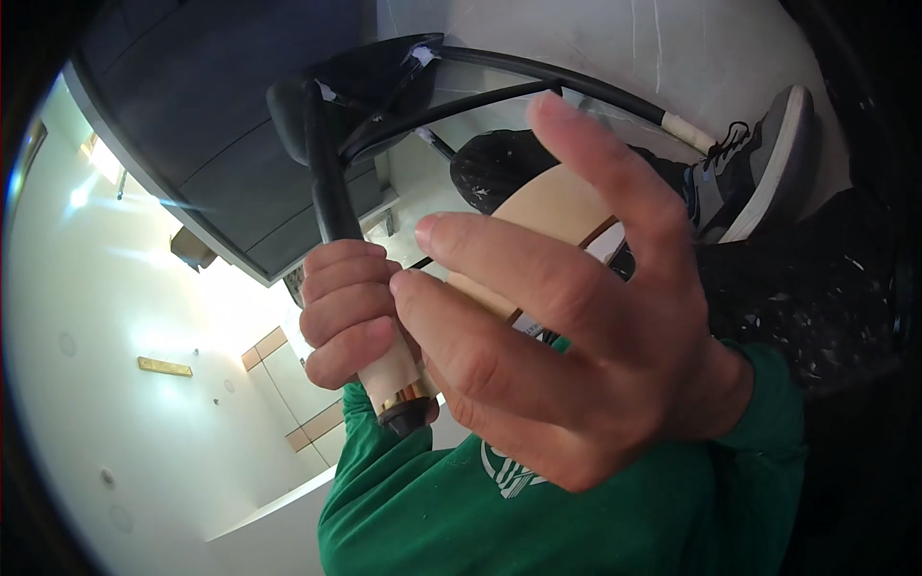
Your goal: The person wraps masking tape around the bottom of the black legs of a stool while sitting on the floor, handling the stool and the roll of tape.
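Observation:
My left hand (346,312) is closed round a black chair leg (331,187). Below its fingers the leg shows a beige tape wrapping (389,376), a gold-coloured band and a black tip. Close in front, my right hand (576,336) has its thumb raised and its fingers spread over a wide roll of beige tape (547,213). The roll shows between thumb and fingers, seemingly held against the hidden palm. Fingertips of the right hand come up to the left hand beside the leg. The dark chair (365,91) extends away from me; another leg has a pale wrapped end (687,132).
A grey shoe (768,168) and paint-speckled dark trousers (778,288) are at the right, near the pale floor (576,34). A dark panelled surface (192,115) fills the upper left. My green top (595,518) lies below the hands. A bright white wall (115,384) is at left.

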Action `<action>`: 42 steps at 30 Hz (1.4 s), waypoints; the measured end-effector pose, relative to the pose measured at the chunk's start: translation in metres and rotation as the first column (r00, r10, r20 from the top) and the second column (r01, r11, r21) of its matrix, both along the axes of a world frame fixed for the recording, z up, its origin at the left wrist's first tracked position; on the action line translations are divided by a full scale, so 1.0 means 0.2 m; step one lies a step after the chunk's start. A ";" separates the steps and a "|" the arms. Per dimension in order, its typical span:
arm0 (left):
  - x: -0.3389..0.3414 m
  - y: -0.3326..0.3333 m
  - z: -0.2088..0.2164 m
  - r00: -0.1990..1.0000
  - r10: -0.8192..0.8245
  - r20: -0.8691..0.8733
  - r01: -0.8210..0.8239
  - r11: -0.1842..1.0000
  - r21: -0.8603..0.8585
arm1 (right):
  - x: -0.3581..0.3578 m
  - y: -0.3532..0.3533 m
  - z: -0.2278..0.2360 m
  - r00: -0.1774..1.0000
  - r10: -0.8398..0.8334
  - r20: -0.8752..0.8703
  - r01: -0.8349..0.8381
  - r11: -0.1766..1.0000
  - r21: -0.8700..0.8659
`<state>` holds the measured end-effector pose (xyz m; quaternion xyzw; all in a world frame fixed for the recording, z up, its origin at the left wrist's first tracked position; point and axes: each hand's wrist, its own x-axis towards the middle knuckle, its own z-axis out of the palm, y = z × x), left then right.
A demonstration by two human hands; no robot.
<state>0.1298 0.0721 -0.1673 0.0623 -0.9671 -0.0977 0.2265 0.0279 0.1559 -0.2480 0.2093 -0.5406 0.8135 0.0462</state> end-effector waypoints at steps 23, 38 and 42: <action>-0.22 -0.16 0.29 0.958 0.015 0.287 -0.254 0.511 0.821 | -0.34 0.14 0.18 0.785 0.304 -0.540 -0.195 0.948 0.251; -0.49 -0.32 0.27 0.730 -0.352 0.586 -0.384 0.498 0.777 | -0.34 0.23 0.13 0.710 0.297 -0.639 -0.068 0.931 0.358; -0.53 -0.35 0.26 0.778 -0.517 0.357 0.083 0.648 0.758 | -0.35 0.24 0.12 0.699 0.292 -0.653 -0.035 0.926 0.377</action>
